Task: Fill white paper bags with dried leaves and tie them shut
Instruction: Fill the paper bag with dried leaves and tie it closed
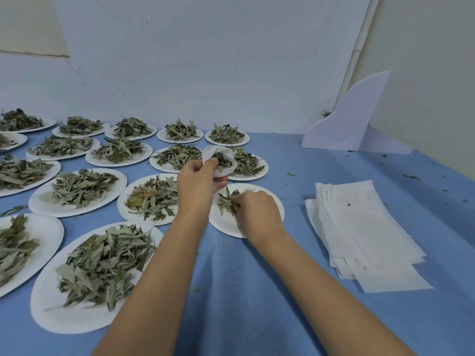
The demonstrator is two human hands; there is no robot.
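Head view showed the blue table (257,291) covered from nine to twelve o'clock with white plates (77,322) heaped with dried leaves. A stack of flat white paper bags (365,227) lay at three o'clock. At centre sat a nearly bare plate (226,227). The right hand (257,211) rested on it, fingers curled and pinching a small tuft of leaves (226,200). The left hand (198,183) gripped an open bag (226,160) by its near edge, holding it off the table just beyond the plate's far rim. From the right hand the bag's mouth lay near, at about eleven o'clock. The mouth was turned up and towards the person, with leaves showing inside. The carry would probably be short, up and leftward, and the right hand was plainly the nearer to the tuft.
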